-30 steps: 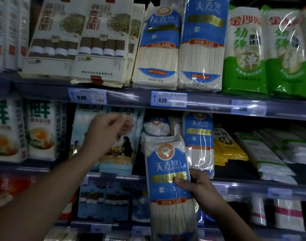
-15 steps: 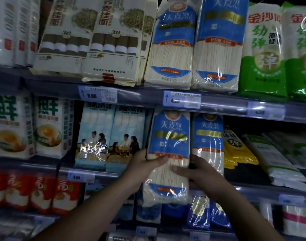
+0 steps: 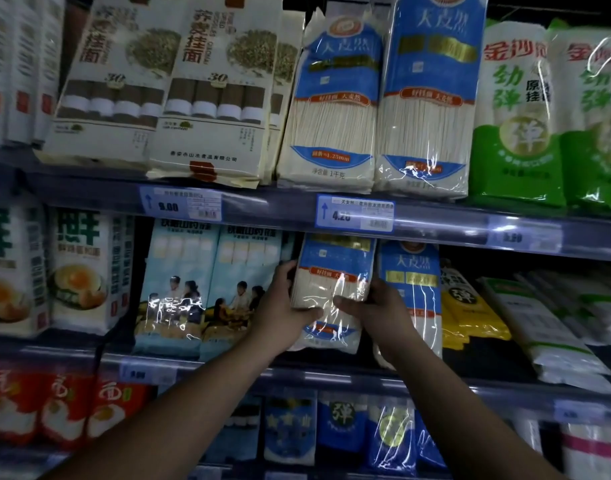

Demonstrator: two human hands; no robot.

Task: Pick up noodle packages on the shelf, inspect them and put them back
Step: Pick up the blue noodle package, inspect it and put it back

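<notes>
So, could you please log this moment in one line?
left hand: grips blue noodle package | right hand: grips it too | package: upright at middle shelf

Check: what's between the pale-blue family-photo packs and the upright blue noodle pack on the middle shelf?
Head view: the clear blue-and-white plastic noodle package, held by left hand and right hand.

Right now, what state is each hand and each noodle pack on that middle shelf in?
Noodle pack: upright, held at both sides, top hidden behind the price rail.
Left hand: grips its left edge.
Right hand: grips its right edge.
Blue pack beside it: standing upright.
Yellow packs: lying flat.
</notes>
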